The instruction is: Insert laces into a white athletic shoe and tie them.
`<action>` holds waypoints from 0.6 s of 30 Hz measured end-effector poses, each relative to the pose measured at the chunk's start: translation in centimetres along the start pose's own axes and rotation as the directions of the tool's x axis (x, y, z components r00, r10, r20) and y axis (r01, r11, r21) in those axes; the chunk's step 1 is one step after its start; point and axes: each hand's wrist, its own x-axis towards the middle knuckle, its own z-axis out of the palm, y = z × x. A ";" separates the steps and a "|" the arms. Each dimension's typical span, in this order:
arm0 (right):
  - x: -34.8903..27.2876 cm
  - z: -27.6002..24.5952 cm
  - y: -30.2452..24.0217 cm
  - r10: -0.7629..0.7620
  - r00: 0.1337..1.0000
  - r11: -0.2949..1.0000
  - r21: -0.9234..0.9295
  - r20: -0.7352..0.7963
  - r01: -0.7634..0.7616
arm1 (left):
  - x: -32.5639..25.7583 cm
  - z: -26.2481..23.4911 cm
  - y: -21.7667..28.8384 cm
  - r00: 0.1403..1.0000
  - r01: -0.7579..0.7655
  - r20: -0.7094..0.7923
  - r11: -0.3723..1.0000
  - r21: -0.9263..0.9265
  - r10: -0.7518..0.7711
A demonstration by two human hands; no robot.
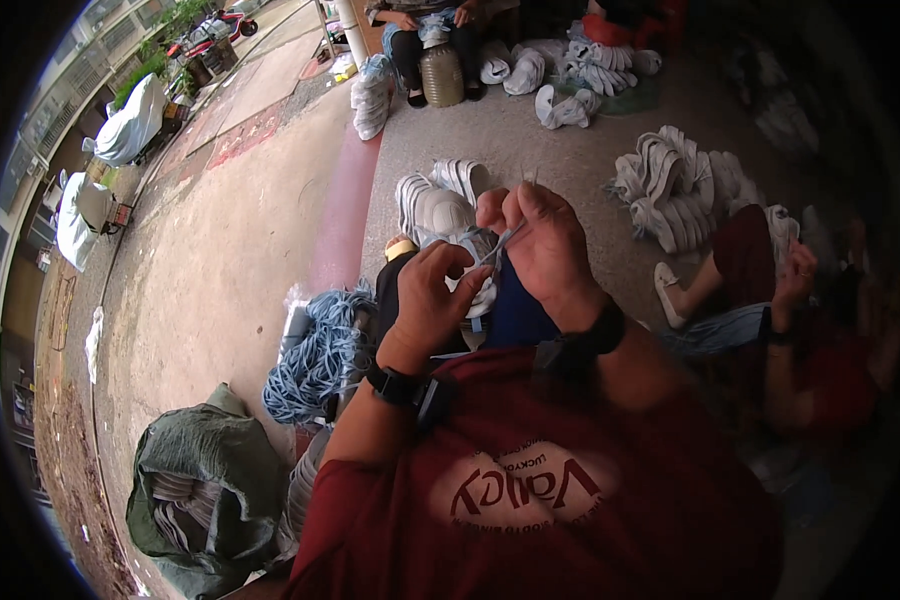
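A grey-and-white shoe (pixel 440 215) rests on my lap, toe pointing away. My left hand (pixel 432 298) grips the shoe's near side. A pale blue shoelace (pixel 500 240) runs from the shoe to my right hand (pixel 540 240), which pinches it between thumb and fingers just above the upper. Both wrists wear dark bands. My red shirt (pixel 530 480) fills the lower middle of the view.
A heap of pale blue laces (pixel 315 355) lies at my left. A green sack (pixel 205 490) holding shoes sits lower left. More shoe piles (pixel 675 185) lie on the concrete ahead. A person's hand (pixel 795 275) works at my right; another person (pixel 425 30) sits far ahead.
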 end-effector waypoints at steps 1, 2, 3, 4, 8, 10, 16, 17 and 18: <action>1.2 0.1 -1.0 0.010 0.998 0.998 0.068 0.060 -0.014 | -0.3 0.3 -1.1 0.995 -0.057 0.086 0.998 0.025 0.055; 2.4 0.5 -2.2 -0.007 0.992 0.991 0.136 0.124 -0.010 | -0.7 0.7 -2.3 0.977 -0.082 0.201 0.995 0.060 0.069; 3.5 1.2 -3.2 0.016 0.992 0.994 0.106 0.128 -0.029 | -1.0 1.5 -3.6 0.952 -0.205 0.249 0.975 0.087 0.178; 4.5 2.1 -4.3 0.002 0.994 0.997 0.078 0.107 -0.010 | -1.2 2.5 -4.8 0.913 -0.334 0.282 0.937 0.101 0.295; 8.9 7.5 -9.9 -0.042 0.872 0.982 0.179 0.488 -0.052 | -2.2 4.7 -9.2 0.855 -0.430 0.451 0.836 0.341 0.256; 10.6 9.5 -12.7 -0.064 0.758 0.978 0.191 0.649 -0.082 | -2.4 5.4 -10.5 0.840 -0.410 0.504 0.842 0.350 0.200; 11.2 8.6 -8.6 0.309 0.828 0.783 -0.620 0.468 0.059 | -2.8 5.6 -11.1 0.873 -0.375 0.436 0.872 0.315 0.218; 10.9 8.1 -7.9 0.343 0.844 0.713 -0.699 0.412 0.051 | -2.3 5.2 -11.2 0.944 -0.154 0.306 0.986 0.064 0.127; 10.7 7.9 -7.5 0.353 0.852 0.686 -0.726 0.386 0.044 | -1.7 4.8 -11.3 0.967 0.115 0.245 0.977 -0.182 -0.068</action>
